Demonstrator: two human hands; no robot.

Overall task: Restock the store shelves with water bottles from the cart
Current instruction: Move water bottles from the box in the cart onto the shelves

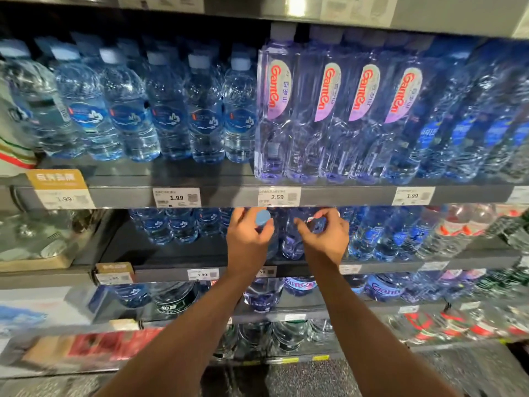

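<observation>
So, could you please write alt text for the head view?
Both hands, the left hand and right hand, each grip a water bottle on the second shelf. Above, Ganten bottles stand over a 2.59 price tag.

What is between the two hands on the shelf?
In the head view, a purple-tinted bottle stands between the left hand and right hand, each gripping its own bottle.

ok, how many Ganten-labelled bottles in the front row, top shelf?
4, side by side above the 2.59 tag: first, second, third, fourth. More may sit hidden behind them.
</observation>
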